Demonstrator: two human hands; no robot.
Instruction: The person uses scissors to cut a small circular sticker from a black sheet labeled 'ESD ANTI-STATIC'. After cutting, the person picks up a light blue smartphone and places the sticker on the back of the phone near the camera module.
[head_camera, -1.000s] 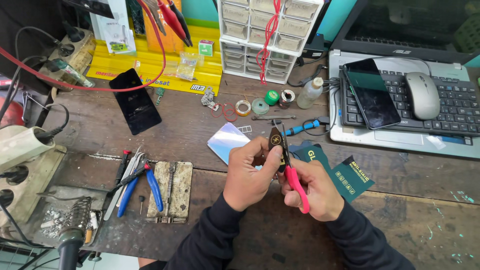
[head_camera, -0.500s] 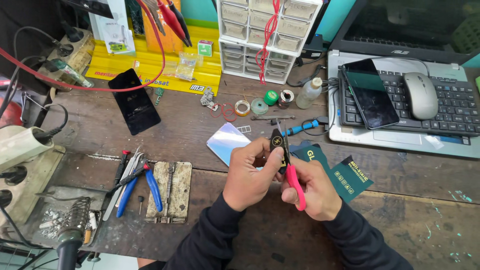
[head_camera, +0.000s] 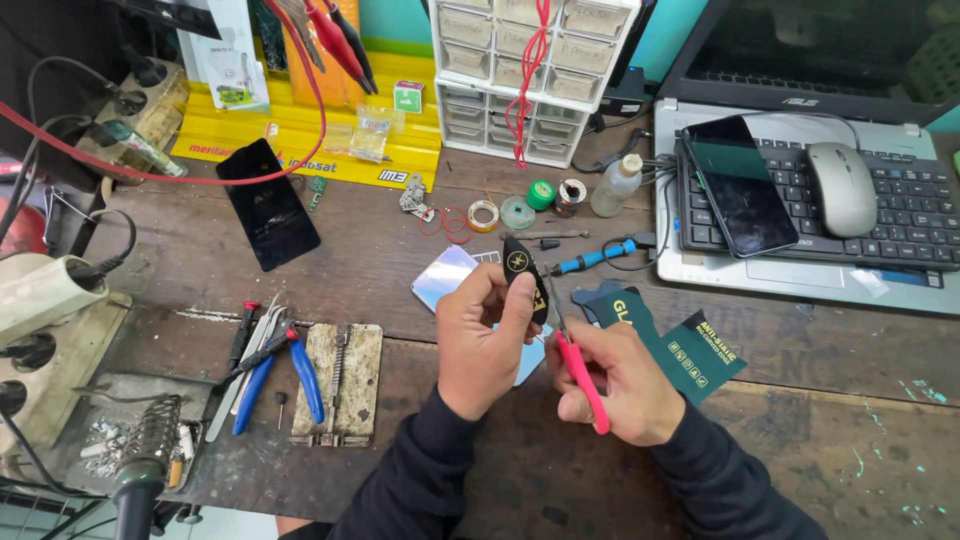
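Above the bench edge (head_camera: 820, 395), hands (head_camera: 500, 335) grip a black pick (head_camera: 522, 272).

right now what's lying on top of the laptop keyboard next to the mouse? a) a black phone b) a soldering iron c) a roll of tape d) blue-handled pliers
a: a black phone lies across the left part of the laptop keyboard, just left of the grey mouse.

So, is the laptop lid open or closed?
Open. The laptop lid stands up behind its keyboard, where a computer mouse and a dark smartphone lie.
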